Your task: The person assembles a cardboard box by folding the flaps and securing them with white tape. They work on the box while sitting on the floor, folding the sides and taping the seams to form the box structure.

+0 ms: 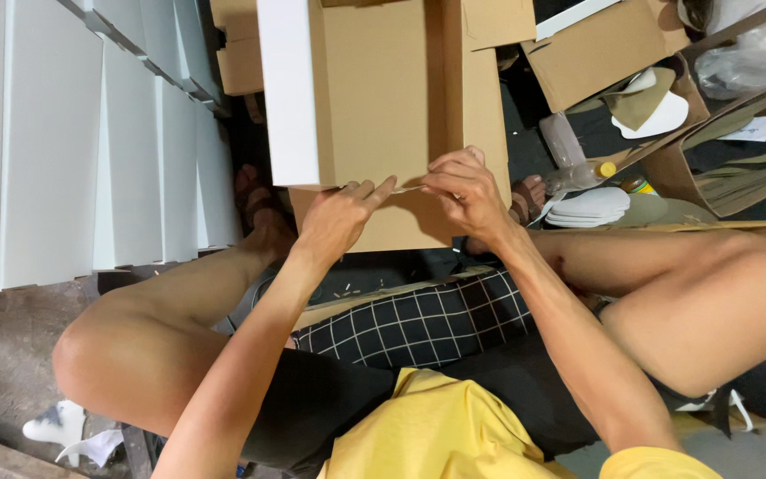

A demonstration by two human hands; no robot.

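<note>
A brown cardboard box (pixel 383 98) with one white outer side stands in front of me, between my knees. My left hand (pixel 340 217) and my right hand (pixel 465 191) meet at its near edge. Between their fingertips runs a thin pale strip (pixel 410 188), pinched at both ends and lying along the box edge. The right hand's fingers curl over the edge of the box. Whether the strip is tape or string I cannot tell.
A row of flat white boxes (pixel 73 142) leans at the left. More brown cartons (pixel 605 49) stand at the upper right, with shoe insoles (pixel 591 206), a plastic bottle (pixel 569 146) and a small yellow-capped container (pixel 607 168). I sit on a checked cushion (pixel 418 324).
</note>
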